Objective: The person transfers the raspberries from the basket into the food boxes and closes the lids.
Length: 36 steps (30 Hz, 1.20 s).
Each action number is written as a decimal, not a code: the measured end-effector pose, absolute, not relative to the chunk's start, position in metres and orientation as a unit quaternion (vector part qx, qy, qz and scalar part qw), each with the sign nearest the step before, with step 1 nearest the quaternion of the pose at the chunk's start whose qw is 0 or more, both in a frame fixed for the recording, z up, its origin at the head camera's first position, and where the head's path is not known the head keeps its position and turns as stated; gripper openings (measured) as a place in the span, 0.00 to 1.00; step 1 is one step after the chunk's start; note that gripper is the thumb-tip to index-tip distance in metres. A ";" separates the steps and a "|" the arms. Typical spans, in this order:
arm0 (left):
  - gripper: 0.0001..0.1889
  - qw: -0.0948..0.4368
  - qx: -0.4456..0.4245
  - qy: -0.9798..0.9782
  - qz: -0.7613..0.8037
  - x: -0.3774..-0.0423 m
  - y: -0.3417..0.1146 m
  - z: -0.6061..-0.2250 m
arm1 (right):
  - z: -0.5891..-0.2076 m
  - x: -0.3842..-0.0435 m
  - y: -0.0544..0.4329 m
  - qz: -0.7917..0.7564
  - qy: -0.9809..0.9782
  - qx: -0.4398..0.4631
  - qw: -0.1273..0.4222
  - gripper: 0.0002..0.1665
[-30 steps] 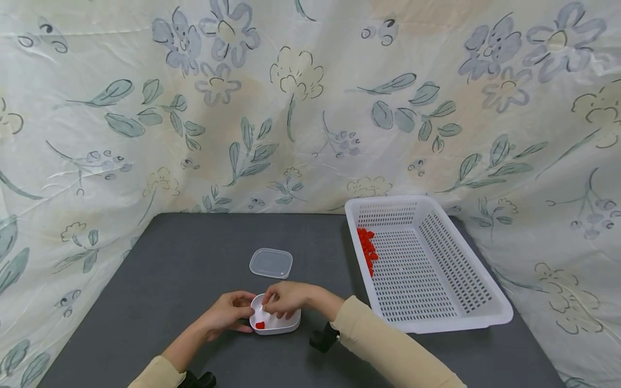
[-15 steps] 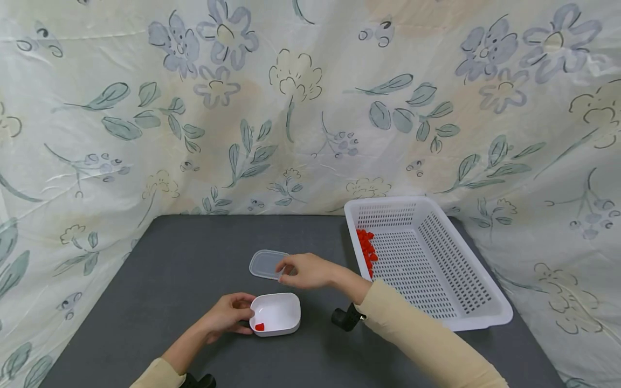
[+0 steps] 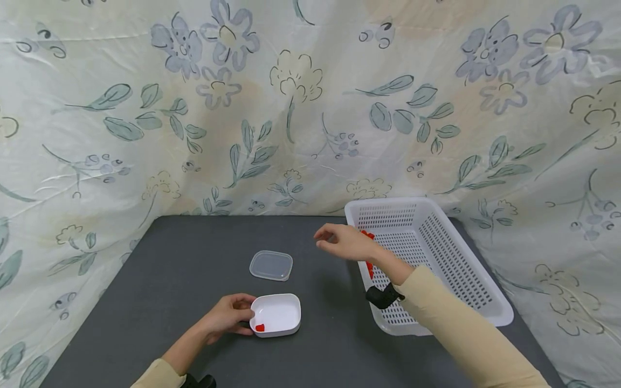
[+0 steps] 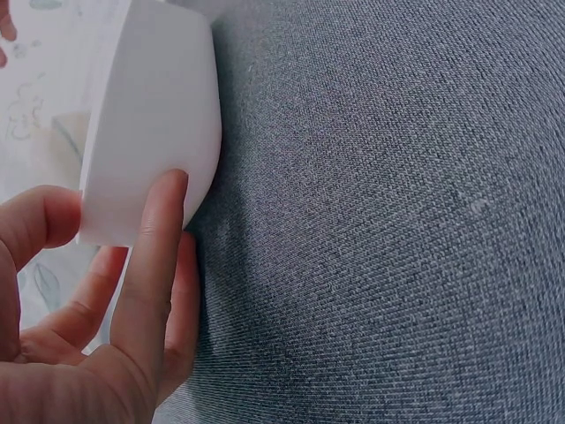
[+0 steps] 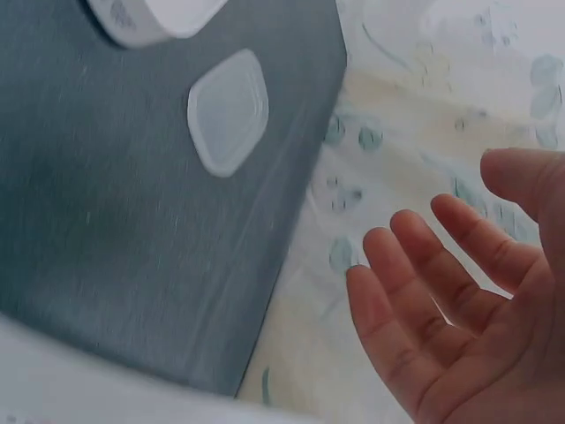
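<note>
A small white plastic container [image 3: 281,311] rests on the dark table, with one red piece [image 3: 260,327] in its near left corner. My left hand [image 3: 224,319] grips the container's left end. In the left wrist view, fingertips [image 4: 165,190] lie against its white outer wall. My right hand [image 3: 345,241] is raised beside the left rim of a white slotted basket [image 3: 463,248], and its forearm crosses over that rim. Nothing shows in its spread, slightly bent fingers [image 5: 375,296] in the right wrist view. Red pieces [image 3: 370,269] lie along the basket's left wall, partly hidden by the right arm.
A translucent lid [image 3: 271,265] lies flat on the table [image 3: 204,253], beyond the white container. Behind the table's far edge hangs a flowered cloth [image 3: 291,134], which also covers both sides.
My right hand has left the white container, passed over the lid and moved right and away toward the basket. The left hand and the container stay put.
</note>
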State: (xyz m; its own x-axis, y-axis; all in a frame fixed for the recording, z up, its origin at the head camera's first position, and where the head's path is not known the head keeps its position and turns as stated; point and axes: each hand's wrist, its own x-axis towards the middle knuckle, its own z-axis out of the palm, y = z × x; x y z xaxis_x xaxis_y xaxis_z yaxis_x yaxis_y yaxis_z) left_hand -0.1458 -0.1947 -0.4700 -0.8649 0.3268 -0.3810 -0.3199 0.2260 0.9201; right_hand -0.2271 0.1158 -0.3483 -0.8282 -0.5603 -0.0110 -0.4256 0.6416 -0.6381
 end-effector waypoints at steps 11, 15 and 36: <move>0.25 0.261 0.001 0.740 0.620 -0.146 -0.196 -0.471 | -0.354 -0.243 0.172 -0.357 0.913 -0.185 0.075 0.17; 0.25 0.260 -0.002 0.740 0.620 -0.145 -0.196 -0.472 | -0.361 -0.248 0.189 -0.375 0.910 -0.154 0.084 0.19; 0.25 0.258 -0.002 0.743 0.617 -0.145 -0.196 -0.472 | -0.418 -0.246 0.227 -0.351 0.919 -0.026 0.175 0.24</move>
